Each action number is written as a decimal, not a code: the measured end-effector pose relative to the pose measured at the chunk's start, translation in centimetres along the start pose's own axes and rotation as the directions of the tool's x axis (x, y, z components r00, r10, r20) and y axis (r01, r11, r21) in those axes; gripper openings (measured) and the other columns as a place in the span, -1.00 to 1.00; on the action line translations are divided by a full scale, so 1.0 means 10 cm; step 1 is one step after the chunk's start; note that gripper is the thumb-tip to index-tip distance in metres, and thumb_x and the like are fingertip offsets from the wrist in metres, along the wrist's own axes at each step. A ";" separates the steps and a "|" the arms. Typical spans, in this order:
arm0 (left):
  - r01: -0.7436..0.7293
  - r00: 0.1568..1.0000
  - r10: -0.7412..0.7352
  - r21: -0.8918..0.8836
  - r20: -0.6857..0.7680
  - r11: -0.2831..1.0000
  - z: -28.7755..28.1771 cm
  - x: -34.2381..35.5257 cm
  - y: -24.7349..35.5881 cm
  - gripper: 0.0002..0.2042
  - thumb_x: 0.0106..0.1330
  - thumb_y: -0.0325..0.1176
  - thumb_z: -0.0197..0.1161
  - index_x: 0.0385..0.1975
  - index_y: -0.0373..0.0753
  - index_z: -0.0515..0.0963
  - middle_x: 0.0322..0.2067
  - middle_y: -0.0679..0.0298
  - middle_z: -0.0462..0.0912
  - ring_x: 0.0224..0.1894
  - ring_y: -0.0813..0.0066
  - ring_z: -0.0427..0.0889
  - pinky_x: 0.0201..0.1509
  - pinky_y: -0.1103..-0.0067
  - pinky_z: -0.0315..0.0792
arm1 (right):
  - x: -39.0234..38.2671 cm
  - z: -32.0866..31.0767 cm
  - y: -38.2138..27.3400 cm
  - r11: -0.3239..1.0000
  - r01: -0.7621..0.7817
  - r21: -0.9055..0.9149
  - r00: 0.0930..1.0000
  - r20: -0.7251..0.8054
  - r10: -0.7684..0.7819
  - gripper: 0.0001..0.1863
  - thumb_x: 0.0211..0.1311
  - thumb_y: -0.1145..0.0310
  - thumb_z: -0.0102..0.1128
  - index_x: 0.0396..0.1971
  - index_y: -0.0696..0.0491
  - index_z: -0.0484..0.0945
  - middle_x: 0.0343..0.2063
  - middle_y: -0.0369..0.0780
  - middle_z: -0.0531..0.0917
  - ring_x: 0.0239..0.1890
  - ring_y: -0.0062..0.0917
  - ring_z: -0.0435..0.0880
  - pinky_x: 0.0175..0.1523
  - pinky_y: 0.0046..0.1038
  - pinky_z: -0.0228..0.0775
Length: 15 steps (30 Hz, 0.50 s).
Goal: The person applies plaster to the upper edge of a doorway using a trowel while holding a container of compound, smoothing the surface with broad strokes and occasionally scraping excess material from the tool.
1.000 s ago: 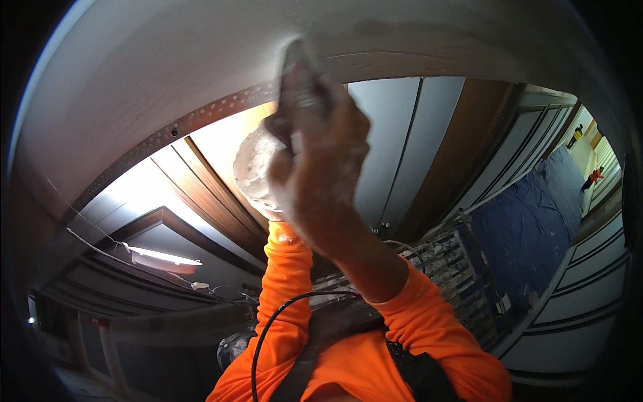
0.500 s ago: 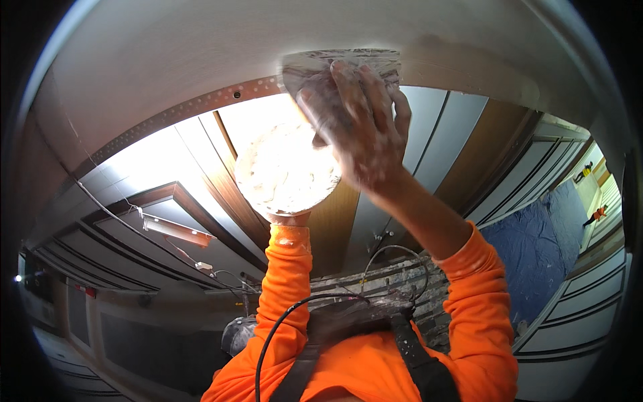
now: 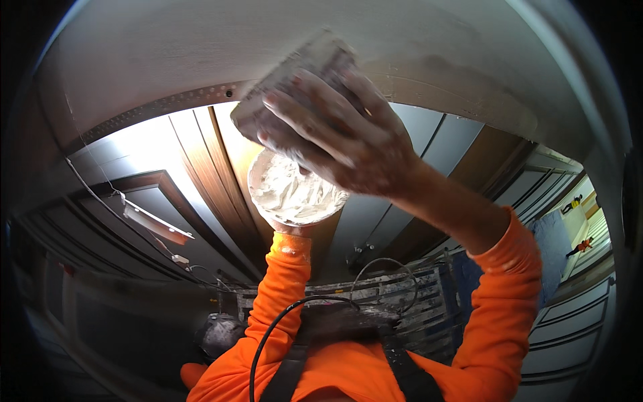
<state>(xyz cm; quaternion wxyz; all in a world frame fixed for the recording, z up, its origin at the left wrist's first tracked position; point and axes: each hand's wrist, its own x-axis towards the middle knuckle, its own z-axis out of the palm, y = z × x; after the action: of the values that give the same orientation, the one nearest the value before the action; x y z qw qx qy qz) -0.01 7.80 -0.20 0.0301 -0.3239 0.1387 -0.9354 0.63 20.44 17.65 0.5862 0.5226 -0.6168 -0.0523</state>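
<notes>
My right hand [image 3: 335, 134] is closed on a wide, plaster-stained putty knife [image 3: 284, 77], whose blade is held at a slant against the curved white surface [image 3: 154, 53] overhead, by a perforated trim strip [image 3: 167, 100]. Just below the knife, my left hand [image 3: 284, 224] grips a round tub of white compound [image 3: 295, 194] from underneath; its fingers are mostly hidden behind the tub. Both my forearms are in orange sleeves and white residue marks my right hand.
A fluorescent light fitting [image 3: 157, 221] hangs on cables at left. Panelled ceiling boards [image 3: 435, 154] show beyond the edge. A metal scaffold platform [image 3: 408, 295] lies below, beside blue sheeting [image 3: 549, 234]. Two other people [image 3: 579, 246] [image 3: 573, 204] are far off at right.
My right hand has swung the knife from upright to a broad, slanted position, latterly moving leftward along the curved surface. The tub stays in my left hand, shifted slightly.
</notes>
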 end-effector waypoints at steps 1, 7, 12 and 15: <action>-0.002 1.000 0.003 0.298 -0.001 0.955 -0.05 0.02 -0.06 -0.34 0.39 0.20 -0.33 0.37 -0.09 0.07 0.36 0.14 0.12 0.37 0.13 0.13 0.41 0.19 0.05 | -0.02 0.03 0.11 0.999 0.043 -0.012 0.998 0.051 -0.042 -0.62 0.27 0.16 0.05 0.09 -0.33 0.51 0.21 -0.37 0.44 0.25 -0.43 0.36 0.35 -0.17 0.10; -0.074 0.968 0.156 0.373 -0.195 0.925 -0.02 0.07 -0.37 -0.26 0.30 0.27 -0.19 0.34 -0.15 0.12 0.32 0.11 0.18 0.32 0.09 0.22 0.35 0.15 0.17 | -0.35 -0.04 0.58 0.979 0.176 -0.103 0.974 0.160 -0.158 -0.71 0.24 0.18 0.09 -0.05 -0.44 0.57 0.16 -0.52 0.49 0.25 -0.54 0.34 0.39 -0.31 0.07; -0.180 0.935 0.309 0.517 -0.175 0.837 -0.39 0.13 -0.52 -0.31 0.32 0.20 -0.10 0.31 -0.16 0.15 0.30 0.09 0.21 0.29 0.09 0.26 0.34 0.12 0.20 | -0.82 -0.35 0.95 0.984 0.160 -0.082 0.965 0.222 -0.138 -0.74 0.24 0.01 0.02 -0.10 -0.50 0.60 0.15 -0.58 0.49 0.22 -0.66 0.38 0.40 -0.36 0.06; -0.055 0.981 0.096 0.238 -0.169 0.970 -0.27 0.24 -0.85 -0.26 0.26 0.28 -0.16 0.30 -0.16 0.19 0.25 0.05 0.29 0.23 -0.01 0.35 0.26 0.05 0.29 | -1.06 -0.55 1.17 0.982 0.168 -0.086 0.947 0.293 -0.136 -0.72 0.23 0.01 0.05 -0.07 -0.50 0.59 0.17 -0.58 0.47 0.24 -0.66 0.36 0.40 -0.35 0.05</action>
<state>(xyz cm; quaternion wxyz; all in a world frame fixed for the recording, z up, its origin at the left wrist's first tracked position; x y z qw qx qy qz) -3.25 16.21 1.56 0.0909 -0.2273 0.0429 -0.9686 -4.40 36.18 20.15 0.5133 0.5224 -0.6490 -0.2061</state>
